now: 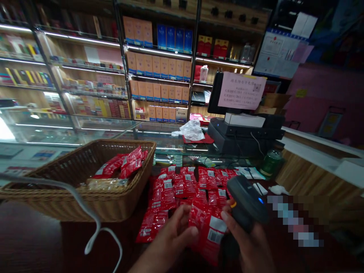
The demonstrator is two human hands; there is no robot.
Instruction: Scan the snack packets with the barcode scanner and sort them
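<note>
My left hand (170,239) is closed on the edge of a shiny red snack packet (203,227). A white label with a barcode on this packet faces up toward me. Wrapped around the grip of a dark barcode scanner (246,197) is my right hand (250,239); a blue light glows on the scanner. Its head is above and just right of the held packet, and the right fingertips are close to the packet's edge. Several similar red packets (163,195) lie in rows on the dark counter beyond my hands, many with barcodes up.
To the left stands a wicker basket (125,203) with red packets and a clear-wrapped item inside. A white cable (71,187) crosses in front of it. Behind the packets are a crumpled plastic bag (193,130), a till screen (214,93) and a green bottle (270,163). Stocked shelves line the wall.
</note>
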